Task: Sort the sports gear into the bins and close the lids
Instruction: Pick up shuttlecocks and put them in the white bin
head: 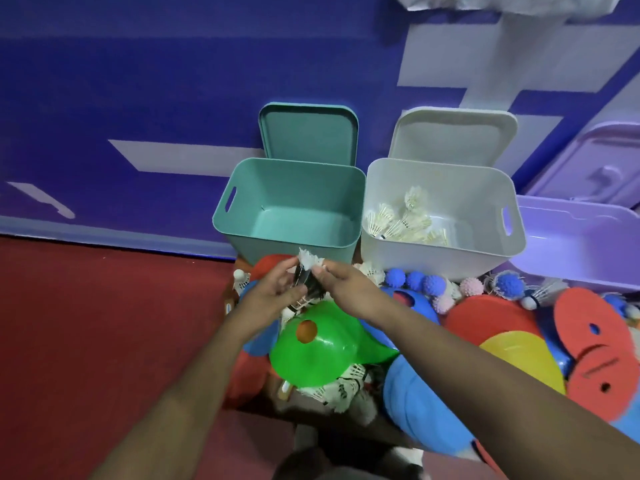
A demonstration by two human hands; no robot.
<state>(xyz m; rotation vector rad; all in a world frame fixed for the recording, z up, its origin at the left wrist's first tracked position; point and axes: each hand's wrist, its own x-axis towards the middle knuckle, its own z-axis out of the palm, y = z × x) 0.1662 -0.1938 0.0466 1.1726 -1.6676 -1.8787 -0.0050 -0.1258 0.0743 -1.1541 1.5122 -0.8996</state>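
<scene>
Both hands meet just in front of the teal bin (pixel 353 188), which holds nothing I can see. My left hand (pixel 268 292) and my right hand (pixel 349 287) together grip a stack of white feather shuttlecocks (pixel 309 271) with dark bands. The white bin (pixel 498 188) to the right holds several shuttlecocks (pixel 401 220). A purple bin (pixel 588 258) stands at the far right. All three lids lean open against the wall behind the bins. Below my hands lies a pile of gear: a green cone (pixel 318 344), more shuttlecocks (pixel 343 389), spiky balls (pixel 433 284).
Red discs (pixel 595 341), a yellow cone (pixel 530 358) and blue cones (pixel 419 407) crowd the right of the pile. A blue and white wall rises behind the bins. Red floor (pixel 104 323) stretches to the left.
</scene>
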